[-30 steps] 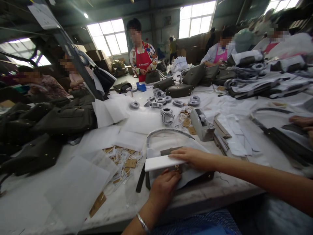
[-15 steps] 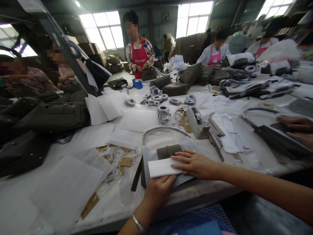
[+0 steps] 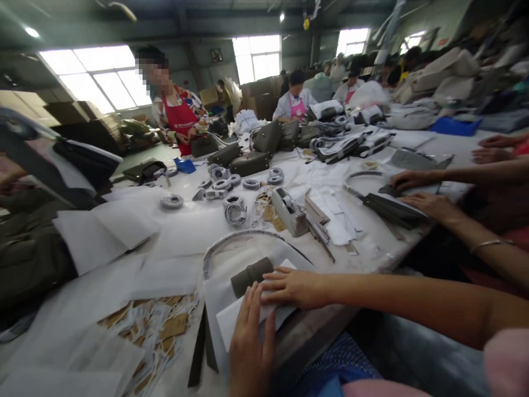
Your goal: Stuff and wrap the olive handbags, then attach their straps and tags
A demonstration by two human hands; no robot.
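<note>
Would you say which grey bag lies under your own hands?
The bag at the near edge, under white paper: left hand and right hand rest on it alone.

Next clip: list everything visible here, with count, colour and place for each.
table: one, white-topped, across the view
white sheet: one, white, near edge, under both hands
rolled flap: one, olive-grey, by the right fingers
handle: one, grey, arched beyond the flap
tape dispenser: one, grey, centre
coiled straps: several, grey-white, beyond the dispenser
paper tags: many, brown, left of the hands
handbags: several, olive, far end
co-worker's hands: two, right, on a dark bag
left hand: one, flat on the sheet
right hand: one, flat on the sheet
</note>
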